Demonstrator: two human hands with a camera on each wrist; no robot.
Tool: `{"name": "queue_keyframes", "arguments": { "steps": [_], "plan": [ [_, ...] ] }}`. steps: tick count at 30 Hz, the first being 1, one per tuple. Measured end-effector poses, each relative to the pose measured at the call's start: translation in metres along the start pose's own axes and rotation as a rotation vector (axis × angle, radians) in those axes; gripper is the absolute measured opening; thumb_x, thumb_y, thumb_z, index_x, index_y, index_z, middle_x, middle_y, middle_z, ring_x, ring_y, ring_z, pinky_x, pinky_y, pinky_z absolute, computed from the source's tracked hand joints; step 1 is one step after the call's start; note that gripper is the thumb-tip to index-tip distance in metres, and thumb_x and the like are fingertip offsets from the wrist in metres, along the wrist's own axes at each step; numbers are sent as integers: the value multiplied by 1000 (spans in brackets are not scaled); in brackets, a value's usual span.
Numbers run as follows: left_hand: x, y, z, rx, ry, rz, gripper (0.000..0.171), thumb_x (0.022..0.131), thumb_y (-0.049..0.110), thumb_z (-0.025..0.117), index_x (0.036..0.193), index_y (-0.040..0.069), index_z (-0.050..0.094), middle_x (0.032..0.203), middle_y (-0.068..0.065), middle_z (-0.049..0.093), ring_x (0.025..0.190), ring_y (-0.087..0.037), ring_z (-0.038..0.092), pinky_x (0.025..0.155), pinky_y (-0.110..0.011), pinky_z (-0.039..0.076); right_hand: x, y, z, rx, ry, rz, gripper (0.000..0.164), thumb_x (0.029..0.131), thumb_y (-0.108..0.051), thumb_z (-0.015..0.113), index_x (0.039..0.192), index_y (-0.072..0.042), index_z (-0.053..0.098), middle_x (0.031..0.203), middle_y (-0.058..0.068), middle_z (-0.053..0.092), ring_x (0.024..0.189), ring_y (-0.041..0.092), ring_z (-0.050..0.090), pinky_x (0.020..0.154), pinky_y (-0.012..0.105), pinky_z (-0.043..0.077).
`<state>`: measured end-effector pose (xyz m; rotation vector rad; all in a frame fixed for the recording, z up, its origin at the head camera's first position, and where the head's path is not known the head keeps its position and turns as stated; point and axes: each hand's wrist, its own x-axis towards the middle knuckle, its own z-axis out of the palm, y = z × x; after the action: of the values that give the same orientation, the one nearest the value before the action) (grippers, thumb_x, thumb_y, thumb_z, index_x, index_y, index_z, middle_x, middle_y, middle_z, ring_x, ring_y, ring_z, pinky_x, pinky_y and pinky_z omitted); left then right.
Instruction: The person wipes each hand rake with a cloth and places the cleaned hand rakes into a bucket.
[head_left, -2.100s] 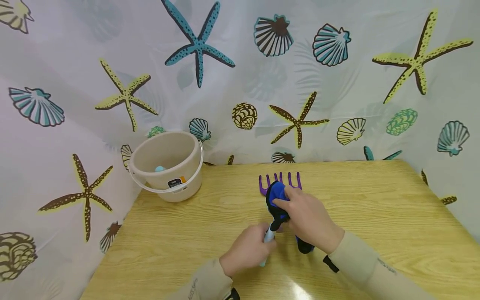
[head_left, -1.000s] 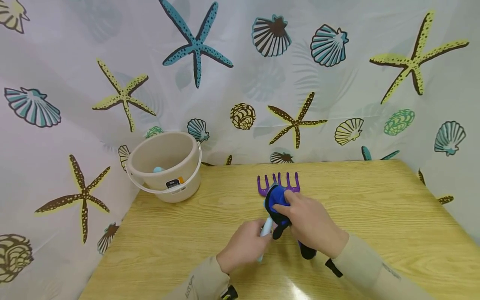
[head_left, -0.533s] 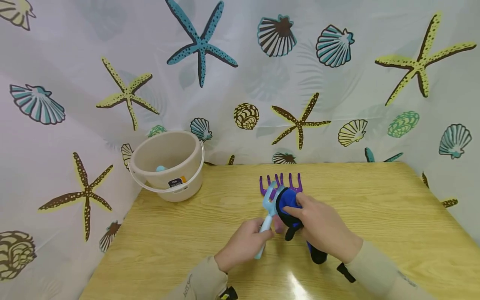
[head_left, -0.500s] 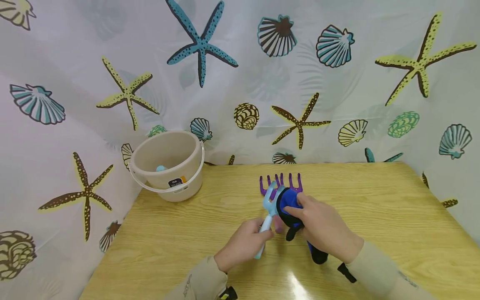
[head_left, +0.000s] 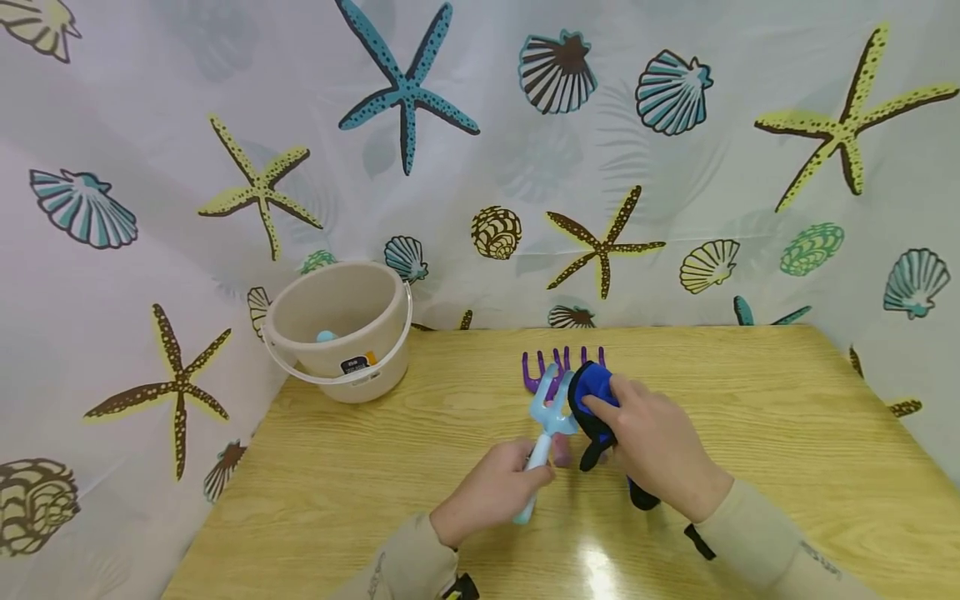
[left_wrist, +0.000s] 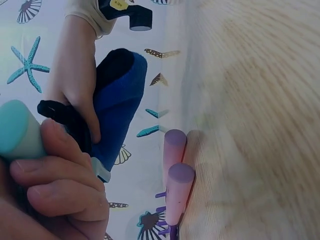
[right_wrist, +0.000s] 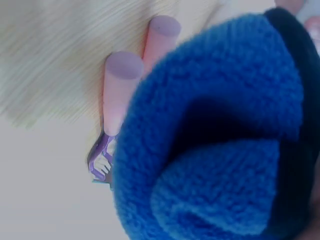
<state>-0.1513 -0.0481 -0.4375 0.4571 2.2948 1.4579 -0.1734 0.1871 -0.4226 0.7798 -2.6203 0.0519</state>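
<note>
My left hand grips the handle of a light blue garden hand fork, its tines pointing away and up over the table. My right hand pinches a fuzzy blue cloth with black trim, folded and hanging down, close by the fork's right tines. Whether cloth and tines touch, I cannot tell. Beneath and behind them, two purple hand forks with pink handles lie side by side on the table. In the right wrist view the blue cloth fills much of the picture.
A beige bucket with a white handle stands at the back left of the wooden table. Inside it, the tip of something light blue shows. A curtain printed with starfish and shells hangs behind the table and along its sides.
The cloth in my right hand has shifted right, off the fork's head, so the light blue tines now show. My left hand has kept its grip on the handle.
</note>
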Motion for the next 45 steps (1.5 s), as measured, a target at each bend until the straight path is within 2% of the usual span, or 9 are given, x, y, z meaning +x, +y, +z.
{"name": "queue_keyframes", "arguments": {
  "steps": [6,10,14,18,23,29,36,41,45],
  "plan": [
    [0,0,7,15,2,3,15,98,17,55,86,9,59,58,4,46,46,-9,42,44,-23,36,0,-5,5,-57,78,-67,72,57,-27,99,122,-14,72,110,17,60,98,34,64,74,45,60],
    [0,2,8,3,-13,-16,19,97,19,55,105,3,64,60,3,45,47,-10,40,45,-25,35,1,-11,8,-82,140,-149,62,60,-19,93,118,-13,74,105,16,59,92,30,61,68,40,58],
    [-1,5,9,-11,-19,-16,33,98,20,56,122,-1,64,63,2,48,49,-11,41,47,-25,36,5,-13,8,-126,154,-137,64,57,-25,96,116,-13,74,108,17,61,93,31,61,68,42,58],
    [-3,6,12,-12,-44,-34,28,99,21,54,119,3,65,61,2,45,47,-11,38,46,-25,36,9,-14,9,-154,133,-123,69,53,-31,99,114,-13,74,110,17,62,94,32,61,70,43,58],
    [-3,6,13,6,-27,-44,29,99,24,55,122,7,62,60,3,44,47,-11,38,47,-26,36,14,-14,10,-140,144,-136,62,59,-25,95,117,-12,74,112,18,62,95,32,61,72,43,58],
    [-2,6,10,-14,-16,-39,17,99,24,57,103,8,61,63,2,46,51,-11,41,48,-26,37,12,-11,11,-116,151,-135,67,58,-26,96,118,-11,72,111,19,61,95,33,62,73,44,58],
    [0,6,6,-75,42,-40,13,95,20,56,90,8,57,61,2,47,48,-11,42,45,-25,37,9,-10,9,-126,125,-63,72,54,-32,99,116,-8,73,106,19,60,92,33,63,74,44,60],
    [1,4,3,-55,76,-45,14,96,19,56,88,8,56,62,2,47,49,-11,43,46,-25,37,7,-9,8,-113,111,-33,70,55,-31,99,115,-7,73,104,19,60,89,32,64,69,43,60],
    [1,3,1,-14,57,-49,12,97,18,56,91,7,57,63,2,48,50,-11,43,46,-25,37,7,-10,8,-87,112,-36,69,56,-29,99,115,-7,73,103,18,60,88,31,64,68,43,60]
  ]
}}
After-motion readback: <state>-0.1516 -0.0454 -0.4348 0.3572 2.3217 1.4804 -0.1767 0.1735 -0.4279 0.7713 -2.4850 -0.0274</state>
